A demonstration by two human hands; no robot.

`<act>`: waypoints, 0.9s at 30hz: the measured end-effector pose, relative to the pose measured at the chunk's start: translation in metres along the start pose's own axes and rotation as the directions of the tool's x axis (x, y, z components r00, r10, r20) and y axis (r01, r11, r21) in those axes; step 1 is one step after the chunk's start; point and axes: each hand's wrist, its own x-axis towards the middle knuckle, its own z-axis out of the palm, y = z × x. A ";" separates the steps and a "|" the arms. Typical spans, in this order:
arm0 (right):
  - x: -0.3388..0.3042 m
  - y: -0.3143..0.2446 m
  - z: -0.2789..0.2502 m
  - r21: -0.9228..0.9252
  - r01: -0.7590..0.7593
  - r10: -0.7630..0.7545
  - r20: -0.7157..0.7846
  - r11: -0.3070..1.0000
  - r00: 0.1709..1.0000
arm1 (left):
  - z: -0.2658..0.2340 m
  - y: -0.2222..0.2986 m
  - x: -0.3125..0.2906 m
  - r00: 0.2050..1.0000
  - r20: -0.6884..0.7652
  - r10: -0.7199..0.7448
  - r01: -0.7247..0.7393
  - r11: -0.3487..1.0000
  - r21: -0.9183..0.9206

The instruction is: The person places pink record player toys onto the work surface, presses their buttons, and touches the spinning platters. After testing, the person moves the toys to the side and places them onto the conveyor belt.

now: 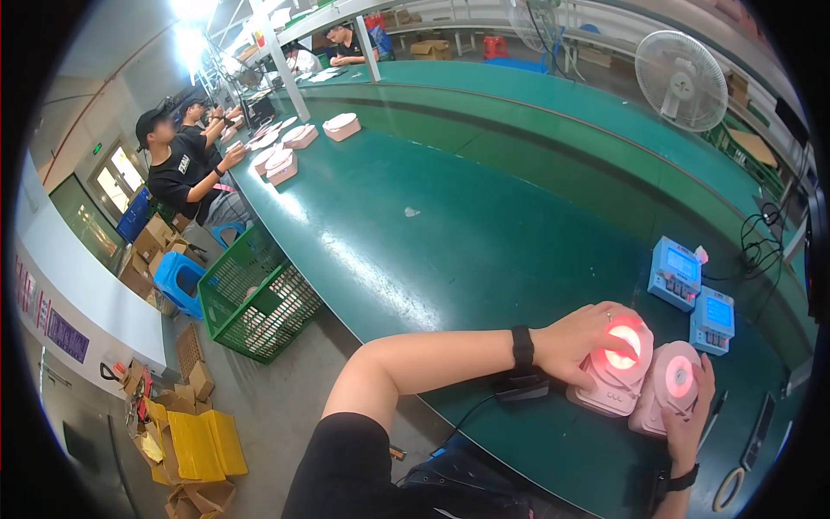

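Both pink units lit: L hand (581,344) palms the left lamp unit (612,374), R hand (690,415) grips the right lamp unit (667,400). 2 blue meters (674,272) sit near; looks mid-check, neither unit set aside yet.

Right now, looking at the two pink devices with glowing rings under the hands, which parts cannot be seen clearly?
- Head view: the left hand covers the near side of the left pink device with a glowing red ring.
- The right hand hides the right edge of the second pink device.
- The two blue meter boxes have screens too small to tell anything.
- The black cable passes below the green table edge.
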 end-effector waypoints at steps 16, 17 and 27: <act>0.002 -0.005 -0.003 -0.060 -0.010 0.013 0.044 0.998 0.999 | -0.001 -0.001 -0.001 1.000 0.021 -0.018 0.018 1.000 -0.001; 0.002 -0.005 -0.004 -0.059 -0.010 0.013 0.044 0.998 0.999 | -0.001 -0.001 -0.001 1.000 0.019 -0.016 0.016 1.000 0.000; 0.001 -0.005 -0.005 -0.094 -0.015 0.019 0.043 0.995 0.999 | 0.001 -0.001 0.000 1.000 0.016 -0.015 0.015 1.000 0.008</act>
